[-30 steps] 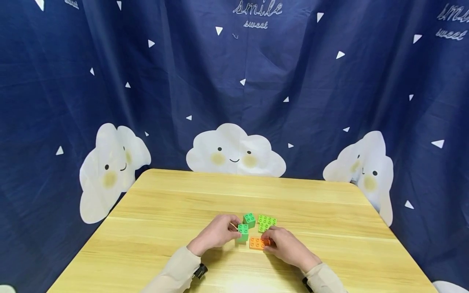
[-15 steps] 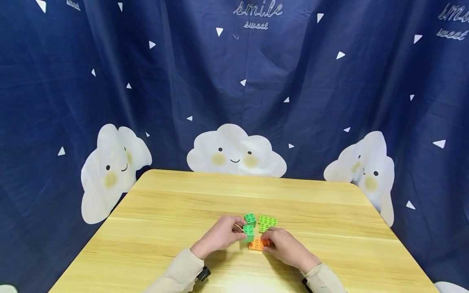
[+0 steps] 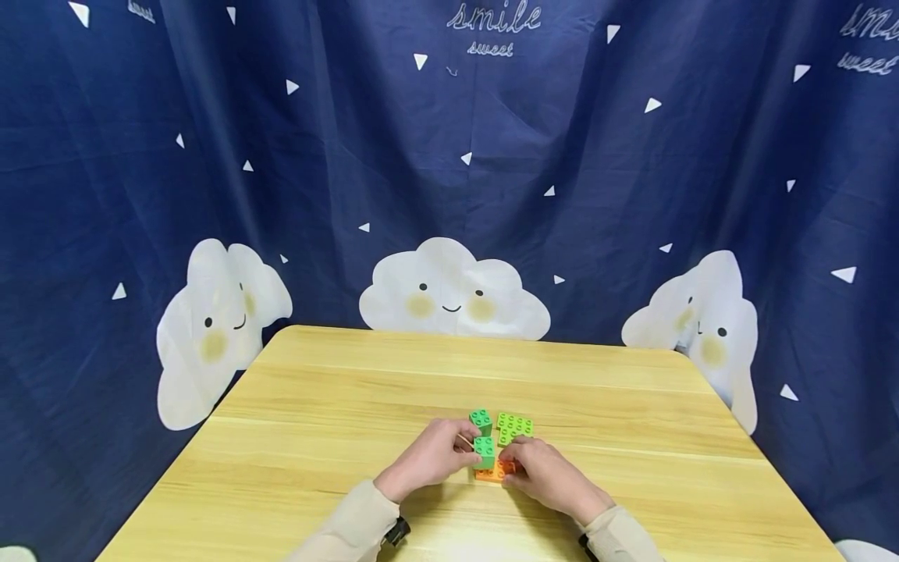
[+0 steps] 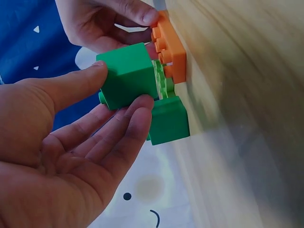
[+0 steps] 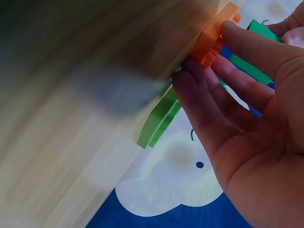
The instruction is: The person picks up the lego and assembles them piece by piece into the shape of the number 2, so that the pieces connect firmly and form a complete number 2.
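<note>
My left hand (image 3: 431,454) pinches a green toy brick (image 4: 127,76) between thumb and fingers, raised off the table above the left end of an orange brick (image 4: 172,50). In the head view the green brick covers part of the orange one. The orange brick lies flat, studs up, and my right hand (image 3: 551,474) grips its right end with thumb and fingers. A second green brick (image 3: 481,421) stands on the table just behind the held one. To its right lies a flat lime-green brick (image 3: 515,427), partly hidden by the right hand.
All the bricks sit on a light wooden table (image 3: 337,406). Behind the table's far edge hangs a dark blue curtain (image 3: 316,156) with white triangles and smiling clouds (image 3: 449,285). A black band (image 3: 396,532) is on the left wrist.
The left hand has carried its green brick rightward, from beside the orange brick to over its left end. The right hand stays nearly still on the orange brick.
</note>
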The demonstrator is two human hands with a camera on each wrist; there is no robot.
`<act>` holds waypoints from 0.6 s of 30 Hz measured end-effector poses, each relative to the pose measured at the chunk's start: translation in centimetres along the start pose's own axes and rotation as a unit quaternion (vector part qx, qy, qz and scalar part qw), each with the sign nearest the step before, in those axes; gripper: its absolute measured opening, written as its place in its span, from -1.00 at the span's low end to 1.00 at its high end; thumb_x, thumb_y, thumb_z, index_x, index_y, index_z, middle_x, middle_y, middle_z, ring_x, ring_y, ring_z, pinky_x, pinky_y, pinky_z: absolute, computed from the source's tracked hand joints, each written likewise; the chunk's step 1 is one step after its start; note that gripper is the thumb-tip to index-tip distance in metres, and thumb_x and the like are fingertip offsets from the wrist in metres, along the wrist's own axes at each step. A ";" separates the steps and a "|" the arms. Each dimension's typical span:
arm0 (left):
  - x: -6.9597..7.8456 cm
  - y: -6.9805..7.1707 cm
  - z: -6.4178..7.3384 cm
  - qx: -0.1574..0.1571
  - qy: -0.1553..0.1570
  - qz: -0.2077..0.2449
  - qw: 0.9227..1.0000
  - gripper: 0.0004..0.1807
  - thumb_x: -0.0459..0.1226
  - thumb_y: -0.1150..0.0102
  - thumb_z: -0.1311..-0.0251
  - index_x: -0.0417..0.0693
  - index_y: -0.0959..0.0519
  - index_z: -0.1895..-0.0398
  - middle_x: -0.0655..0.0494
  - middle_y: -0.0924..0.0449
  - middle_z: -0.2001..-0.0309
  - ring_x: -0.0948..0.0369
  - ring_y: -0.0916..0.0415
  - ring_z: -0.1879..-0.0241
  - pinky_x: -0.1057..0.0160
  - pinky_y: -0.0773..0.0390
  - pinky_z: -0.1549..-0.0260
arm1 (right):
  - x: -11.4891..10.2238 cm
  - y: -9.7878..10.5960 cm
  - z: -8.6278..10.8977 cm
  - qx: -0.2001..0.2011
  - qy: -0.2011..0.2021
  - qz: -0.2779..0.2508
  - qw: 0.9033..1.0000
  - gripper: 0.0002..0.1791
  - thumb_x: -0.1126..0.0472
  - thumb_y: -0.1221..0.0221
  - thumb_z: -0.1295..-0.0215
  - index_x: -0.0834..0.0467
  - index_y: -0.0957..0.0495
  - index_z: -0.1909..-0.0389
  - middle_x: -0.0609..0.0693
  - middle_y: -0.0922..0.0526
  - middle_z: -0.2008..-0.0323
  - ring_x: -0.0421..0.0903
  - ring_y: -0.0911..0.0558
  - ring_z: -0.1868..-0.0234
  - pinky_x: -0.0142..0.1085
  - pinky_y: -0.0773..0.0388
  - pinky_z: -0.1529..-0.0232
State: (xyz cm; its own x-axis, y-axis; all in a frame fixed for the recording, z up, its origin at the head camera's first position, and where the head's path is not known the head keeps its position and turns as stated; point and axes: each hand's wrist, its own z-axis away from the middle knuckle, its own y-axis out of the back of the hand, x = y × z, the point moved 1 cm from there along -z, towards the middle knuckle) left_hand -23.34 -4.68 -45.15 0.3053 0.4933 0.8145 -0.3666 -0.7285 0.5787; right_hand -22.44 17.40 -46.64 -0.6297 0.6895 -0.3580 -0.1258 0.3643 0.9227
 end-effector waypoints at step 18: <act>0.0 -0.7 0.0 -0.009 -0.009 -0.014 1.000 -0.67 -0.34 -0.46 -0.17 -0.21 -0.67 -0.01 0.00 -0.73 0.09 0.28 -0.69 0.22 0.40 -0.65 0.22 | -0.2 0.2 0.3 0.007 0.018 -0.006 1.000 -0.79 0.24 -0.42 -0.25 0.18 -0.68 0.13 -0.07 -0.69 0.22 -0.28 -0.54 0.28 -0.34 -0.54 0.25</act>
State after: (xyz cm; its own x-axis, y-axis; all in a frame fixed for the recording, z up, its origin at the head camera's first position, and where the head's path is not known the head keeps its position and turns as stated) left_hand -23.11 -4.21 -45.54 0.3323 0.5045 0.7969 -0.3725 -0.7060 0.6023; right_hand -22.16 17.53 -46.45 -0.6548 0.6629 -0.3629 -0.1222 0.3811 0.9164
